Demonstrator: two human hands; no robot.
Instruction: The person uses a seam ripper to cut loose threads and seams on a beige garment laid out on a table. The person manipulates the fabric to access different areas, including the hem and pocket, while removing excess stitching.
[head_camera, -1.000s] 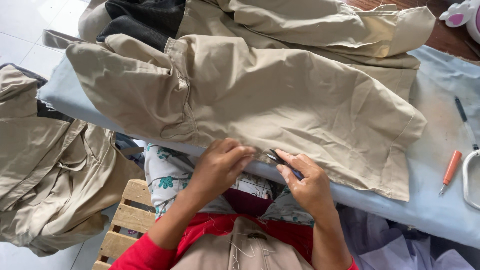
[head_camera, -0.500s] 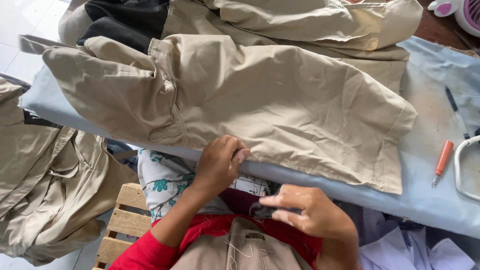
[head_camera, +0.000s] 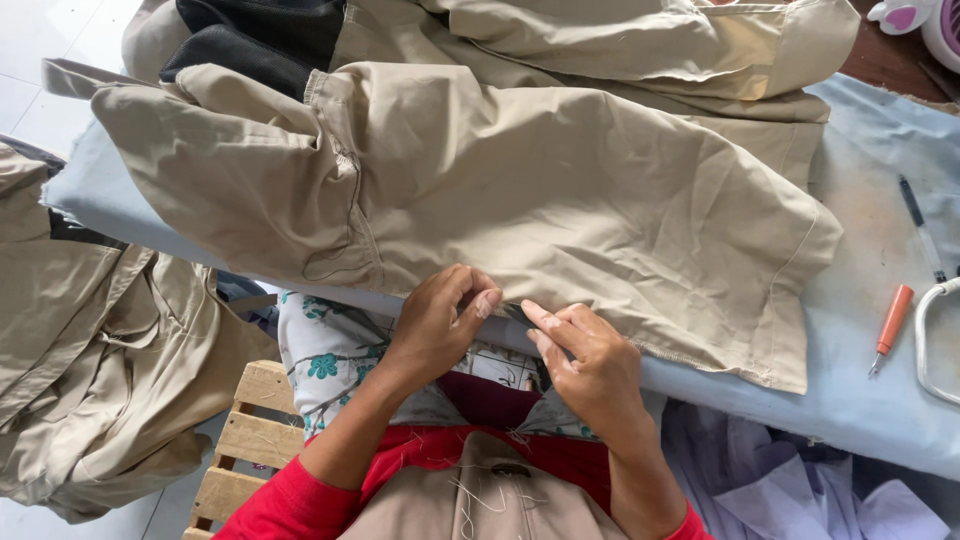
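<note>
Head view: two bare hands at the near hem of a garment.
Left hand (head_camera: 440, 320): fingers curled and pressed together, tips pinching the hem edge.
Right hand (head_camera: 590, 355): forefinger and thumb stretched toward the left fingertips, gripping a small dark tool (head_camera: 517, 313) of which only a sliver shows; its kind cannot be told.
Gap between fingertips: narrow, the tool tip lying in it against the cloth.
Held item: wrinkled beige cotton garment (head_camera: 520, 190), spread flat just beyond the fingers, hem under both fingertips.
Support: pale blue padded board (head_camera: 880, 400) beneath the garment, running out to the right of the fingers.
Right of fingers, well apart: orange-handled seam ripper (head_camera: 888, 326); black pen (head_camera: 920, 226) beyond it.
Beyond the garment: further folded beige clothing (head_camera: 600, 40) and a black cloth (head_camera: 260, 30).
Left of fingers, lower: heap of beige garments (head_camera: 90, 350).
Below the left wrist: slatted wooden stool (head_camera: 245, 445).
</note>
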